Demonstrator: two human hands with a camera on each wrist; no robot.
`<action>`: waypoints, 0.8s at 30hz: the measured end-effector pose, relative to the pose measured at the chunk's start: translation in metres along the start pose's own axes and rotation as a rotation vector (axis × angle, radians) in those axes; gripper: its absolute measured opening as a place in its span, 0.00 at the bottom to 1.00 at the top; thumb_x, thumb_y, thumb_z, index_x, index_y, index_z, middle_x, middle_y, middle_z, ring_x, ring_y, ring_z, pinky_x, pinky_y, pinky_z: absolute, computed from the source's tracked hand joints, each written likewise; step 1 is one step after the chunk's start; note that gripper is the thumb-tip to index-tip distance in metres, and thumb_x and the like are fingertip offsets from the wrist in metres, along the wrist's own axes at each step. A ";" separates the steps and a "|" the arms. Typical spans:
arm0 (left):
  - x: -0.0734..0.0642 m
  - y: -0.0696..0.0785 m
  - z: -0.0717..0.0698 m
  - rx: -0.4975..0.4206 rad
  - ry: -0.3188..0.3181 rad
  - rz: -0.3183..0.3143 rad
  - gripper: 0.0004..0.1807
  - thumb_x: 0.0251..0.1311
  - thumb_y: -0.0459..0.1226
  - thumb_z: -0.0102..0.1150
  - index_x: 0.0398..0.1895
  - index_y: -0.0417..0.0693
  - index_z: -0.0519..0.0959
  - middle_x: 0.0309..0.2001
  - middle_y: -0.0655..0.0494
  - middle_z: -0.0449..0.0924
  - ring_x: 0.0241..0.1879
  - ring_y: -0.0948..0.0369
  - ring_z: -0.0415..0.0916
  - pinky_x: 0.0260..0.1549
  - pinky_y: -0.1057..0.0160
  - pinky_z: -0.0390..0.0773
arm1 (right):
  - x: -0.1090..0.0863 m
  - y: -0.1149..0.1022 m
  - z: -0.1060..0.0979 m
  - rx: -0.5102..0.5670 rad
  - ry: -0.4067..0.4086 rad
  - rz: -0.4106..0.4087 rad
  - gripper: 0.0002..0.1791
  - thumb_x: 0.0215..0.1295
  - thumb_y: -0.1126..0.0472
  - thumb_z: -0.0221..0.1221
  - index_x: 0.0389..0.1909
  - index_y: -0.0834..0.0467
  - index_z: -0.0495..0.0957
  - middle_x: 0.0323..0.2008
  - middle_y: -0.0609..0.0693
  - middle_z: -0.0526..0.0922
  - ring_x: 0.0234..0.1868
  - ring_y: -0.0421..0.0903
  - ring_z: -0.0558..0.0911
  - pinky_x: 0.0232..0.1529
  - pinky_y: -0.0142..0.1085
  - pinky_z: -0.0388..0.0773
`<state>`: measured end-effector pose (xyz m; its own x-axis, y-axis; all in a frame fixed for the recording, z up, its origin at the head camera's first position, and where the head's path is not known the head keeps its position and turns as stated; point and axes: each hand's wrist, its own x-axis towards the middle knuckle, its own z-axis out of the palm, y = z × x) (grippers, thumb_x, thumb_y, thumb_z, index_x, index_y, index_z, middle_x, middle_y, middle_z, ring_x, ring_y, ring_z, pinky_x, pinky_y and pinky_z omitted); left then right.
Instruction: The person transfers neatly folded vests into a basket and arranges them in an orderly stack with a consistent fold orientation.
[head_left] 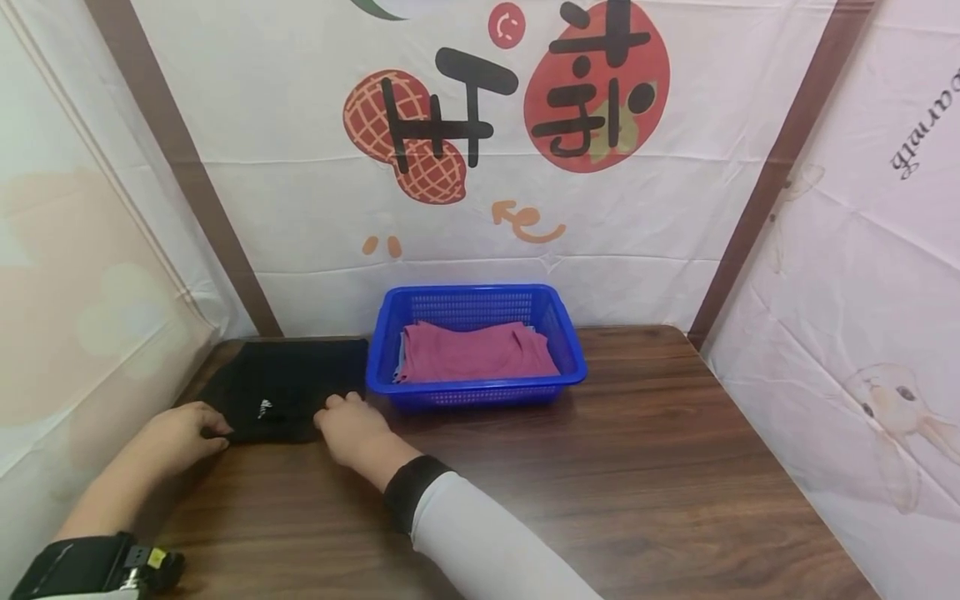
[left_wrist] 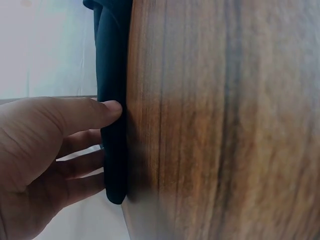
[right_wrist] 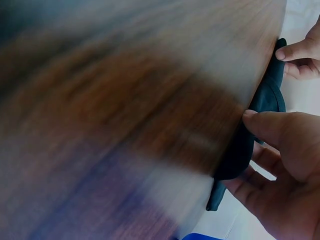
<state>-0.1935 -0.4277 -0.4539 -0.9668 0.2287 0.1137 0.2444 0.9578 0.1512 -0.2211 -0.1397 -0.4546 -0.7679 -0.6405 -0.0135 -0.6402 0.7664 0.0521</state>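
Note:
A folded black garment with a small white print lies on the table, left of the basket. My left hand pinches its near left corner. At the near right part of the same edge, my right hand grips the cloth. In the left wrist view the thumb presses the rolled edge of the black fabric, with the other fingers behind it. The right wrist view has the right thumb on top of the folded edge and the fingers partly hidden beneath.
A blue plastic basket stands beside the garment at the back of the table. Inside it lies a folded pink cloth over a greyish-blue one. The wooden table meets printed fabric walls at the back and sides.

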 end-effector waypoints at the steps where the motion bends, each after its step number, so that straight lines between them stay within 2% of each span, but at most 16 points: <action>1: 0.001 0.001 0.000 -0.003 -0.007 -0.004 0.04 0.51 0.36 0.73 0.28 0.53 0.85 0.37 0.48 0.82 0.42 0.41 0.81 0.45 0.39 0.77 | 0.001 0.001 0.001 0.000 0.000 0.006 0.15 0.74 0.54 0.59 0.56 0.33 0.80 0.56 0.37 0.75 0.53 0.41 0.73 0.51 0.33 0.78; 8: 0.001 0.003 -0.001 -0.002 -0.042 -0.015 0.06 0.50 0.38 0.74 0.26 0.57 0.84 0.35 0.54 0.82 0.40 0.46 0.81 0.43 0.40 0.78 | 0.003 0.007 0.008 0.067 -0.023 0.010 0.12 0.69 0.52 0.64 0.49 0.34 0.80 0.51 0.36 0.76 0.49 0.40 0.73 0.48 0.32 0.78; 13: -0.002 0.007 -0.005 -0.022 -0.088 -0.032 0.07 0.49 0.40 0.75 0.25 0.59 0.83 0.34 0.59 0.81 0.37 0.51 0.81 0.40 0.42 0.78 | -0.002 0.015 0.007 0.192 -0.071 -0.031 0.10 0.66 0.50 0.67 0.46 0.36 0.81 0.47 0.36 0.78 0.49 0.38 0.75 0.51 0.31 0.76; 19: -0.006 0.014 -0.010 -0.047 -0.159 -0.071 0.08 0.48 0.44 0.76 0.27 0.60 0.83 0.34 0.61 0.80 0.36 0.57 0.78 0.38 0.46 0.76 | -0.008 0.024 0.001 0.296 -0.135 -0.090 0.07 0.66 0.49 0.66 0.43 0.40 0.81 0.40 0.36 0.78 0.43 0.35 0.75 0.48 0.27 0.73; 24: -0.009 0.021 -0.013 -0.071 -0.212 -0.106 0.08 0.49 0.44 0.76 0.27 0.59 0.83 0.34 0.60 0.79 0.35 0.58 0.76 0.37 0.47 0.75 | -0.014 0.023 0.000 0.322 -0.171 -0.085 0.07 0.66 0.47 0.66 0.41 0.40 0.80 0.39 0.36 0.77 0.41 0.35 0.75 0.44 0.28 0.73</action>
<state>-0.1788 -0.4119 -0.4389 -0.9795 0.1663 -0.1141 0.1381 0.9654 0.2213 -0.2252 -0.1131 -0.4534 -0.6869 -0.7060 -0.1721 -0.6554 0.7042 -0.2729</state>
